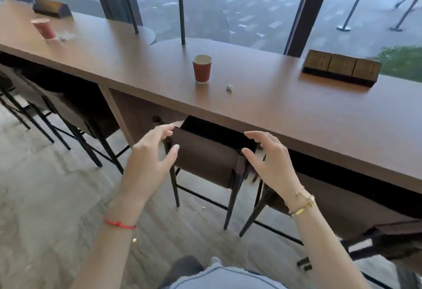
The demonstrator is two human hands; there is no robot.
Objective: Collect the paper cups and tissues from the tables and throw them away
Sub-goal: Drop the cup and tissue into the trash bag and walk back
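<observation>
A red paper cup (202, 68) stands upright and empty-looking near the middle of the long brown counter (262, 115). A small crumpled tissue (229, 87) lies just right of it. A second red paper cup (44, 28) stands far left on the counter, with a pale tissue (65, 36) beside it. My left hand (148, 158) and my right hand (267, 160) hover with loosely spread fingers on either side of a brown chair back (205, 156), below the counter edge. Neither hand holds anything.
Wooden tissue boxes sit at the counter's far right (340, 67) and far left (51, 7). Dark stools (75, 106) are tucked under the counter along its length. Window posts (181, 5) rise from the counter's back edge. Wooden floor lies behind me.
</observation>
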